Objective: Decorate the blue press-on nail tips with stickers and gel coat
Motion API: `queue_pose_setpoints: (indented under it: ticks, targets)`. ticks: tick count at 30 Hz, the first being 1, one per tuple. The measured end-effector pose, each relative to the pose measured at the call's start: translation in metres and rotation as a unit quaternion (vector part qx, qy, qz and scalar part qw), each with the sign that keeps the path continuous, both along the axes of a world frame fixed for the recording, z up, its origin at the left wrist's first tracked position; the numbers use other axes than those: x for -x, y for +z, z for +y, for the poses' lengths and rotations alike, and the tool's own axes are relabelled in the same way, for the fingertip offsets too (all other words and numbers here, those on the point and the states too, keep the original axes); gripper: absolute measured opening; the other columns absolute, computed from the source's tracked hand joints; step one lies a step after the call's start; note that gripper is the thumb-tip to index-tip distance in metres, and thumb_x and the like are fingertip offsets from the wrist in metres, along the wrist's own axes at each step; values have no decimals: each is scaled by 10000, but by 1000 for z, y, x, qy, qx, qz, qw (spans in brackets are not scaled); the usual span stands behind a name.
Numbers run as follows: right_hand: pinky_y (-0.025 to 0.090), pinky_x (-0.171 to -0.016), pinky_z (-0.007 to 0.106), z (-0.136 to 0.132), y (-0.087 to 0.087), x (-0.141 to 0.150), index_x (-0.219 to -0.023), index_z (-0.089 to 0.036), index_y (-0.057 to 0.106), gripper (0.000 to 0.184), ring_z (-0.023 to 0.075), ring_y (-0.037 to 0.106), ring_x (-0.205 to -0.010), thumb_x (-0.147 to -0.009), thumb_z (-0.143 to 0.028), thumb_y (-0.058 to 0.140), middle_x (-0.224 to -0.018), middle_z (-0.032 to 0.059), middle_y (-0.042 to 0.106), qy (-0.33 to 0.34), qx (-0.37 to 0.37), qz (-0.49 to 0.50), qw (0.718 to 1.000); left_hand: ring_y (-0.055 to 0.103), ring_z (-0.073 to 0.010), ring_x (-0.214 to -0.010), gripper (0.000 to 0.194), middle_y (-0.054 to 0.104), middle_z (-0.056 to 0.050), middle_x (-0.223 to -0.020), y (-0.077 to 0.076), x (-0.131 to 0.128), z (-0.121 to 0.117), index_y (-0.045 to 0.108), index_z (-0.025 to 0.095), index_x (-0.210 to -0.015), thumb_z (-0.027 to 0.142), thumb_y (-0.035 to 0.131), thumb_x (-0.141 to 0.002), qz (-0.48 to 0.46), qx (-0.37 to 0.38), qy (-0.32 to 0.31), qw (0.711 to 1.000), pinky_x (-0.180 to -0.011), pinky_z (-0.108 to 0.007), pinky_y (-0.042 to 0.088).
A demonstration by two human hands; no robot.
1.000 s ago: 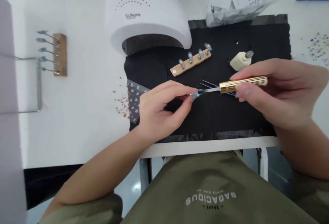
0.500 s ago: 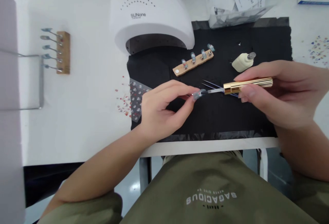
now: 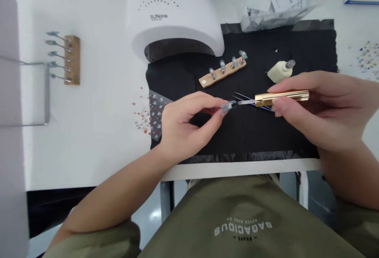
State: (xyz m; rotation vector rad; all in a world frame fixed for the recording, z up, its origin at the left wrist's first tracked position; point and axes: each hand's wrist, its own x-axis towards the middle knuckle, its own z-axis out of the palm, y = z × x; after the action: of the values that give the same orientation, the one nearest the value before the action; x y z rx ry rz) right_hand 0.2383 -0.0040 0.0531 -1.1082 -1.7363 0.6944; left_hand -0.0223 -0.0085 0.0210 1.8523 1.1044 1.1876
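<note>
Between the thumb and forefinger of my left hand (image 3: 189, 125) is a bluish false nail (image 3: 228, 106) with small red and white marks. My right hand (image 3: 322, 108) grips a nail polish brush (image 3: 281, 97) by its ribbed gold cap, and the brush tip is at the nail's free end. Behind the brush lie thin tweezers (image 3: 240, 96), partly covered by it. The cream ribbed polish bottle (image 3: 278, 72) lies tilted just beyond my right fingers. Farther back, a wooden nail stand (image 3: 223, 73) carries several similar decorated nails.
A white nail lamp (image 3: 176, 21) stands at the back on the black mat (image 3: 251, 135). To the left is another wooden stand (image 3: 76, 60) with several nails. A clear bin of alcohol pads (image 3: 275, 13) sits behind. Loose decorations (image 3: 142, 119) lie beside a patterned sticker sheet (image 3: 155, 112).
Over the last second the brush shifts slightly right, then back left along the nail's end. My left hand keeps its hold on the nail. The whole view has shifted a little.
</note>
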Motion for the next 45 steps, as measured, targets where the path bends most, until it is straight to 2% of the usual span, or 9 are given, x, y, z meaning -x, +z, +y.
queue_pose_setpoints:
  ticks: [5,9,12,16,19,26,32,38,45]
  targets:
    - [488,-512,365,0,0,1,-1022,-303,916,169,132,670,-612,-935,-175,847,-785,-54,812,-46,-18,42,998,851,-173,-830,94,906,-14,-990,-1,1,-2,899,275,-1006,187,875,-984,-61,85,10,994,-753,-278,731]
    - [521,-482,377,-4,2,2,-1185,-320,920,342,160,732,-623,-908,-126,867,-852,-35,858,11,-39,53,998,861,-179,-837,69,905,-16,-973,-4,0,-1,901,268,-985,203,908,-962,-93,120,15,988,-786,-292,754]
    - [565,-512,310,-5,2,2,-1203,-318,907,351,120,748,-648,-934,-104,838,-930,-44,892,57,-47,4,997,865,-183,-843,75,906,-14,-966,-4,0,-1,901,265,-979,207,933,-943,-103,119,18,987,-801,-301,759]
    - [602,-594,237,-4,3,3,-1087,-244,899,165,76,752,-664,-959,-156,842,-916,-43,898,57,-78,-57,994,870,-180,-866,84,911,-15,-988,-2,0,-1,905,269,-986,193,923,-953,-104,112,13,988,-817,-294,759]
    - [640,-676,217,-3,4,4,-1099,-190,883,154,83,797,-721,-967,-132,829,-940,-13,908,66,-93,-81,990,873,-186,-872,76,912,-20,-1000,-3,0,-2,904,266,-998,202,918,-960,-102,112,11,988,-814,-302,762]
    - [672,-667,244,-2,9,3,-1089,-234,860,155,126,830,-705,-994,-133,791,-946,7,913,75,-119,-139,980,863,-164,-850,117,909,-14,-994,-6,0,-3,906,263,-1016,159,897,-962,-118,99,10,988,-804,-272,748]
    - [667,-666,244,-4,10,5,-1083,-243,848,170,125,821,-692,-1000,-122,765,-921,3,905,63,-127,-144,979,871,-163,-870,150,911,-7,-1003,-5,0,-2,903,262,-1036,133,880,-965,-118,97,-5,988,-829,-271,754]
    - [643,-654,219,-4,12,5,-1089,-234,846,171,96,790,-668,-999,-112,767,-899,-11,896,68,-123,-154,978,871,-177,-875,67,912,-22,-1005,-5,0,-2,897,259,-1027,205,897,-987,-109,95,2,990,-827,-300,763]
    - [618,-636,282,-7,6,6,-1047,-312,868,195,118,774,-657,-959,-152,800,-840,-70,861,21,-80,-119,989,869,-189,-875,27,910,-28,-1005,-2,1,-2,905,274,-1022,276,912,-996,-110,117,-2,987,-833,-321,769]
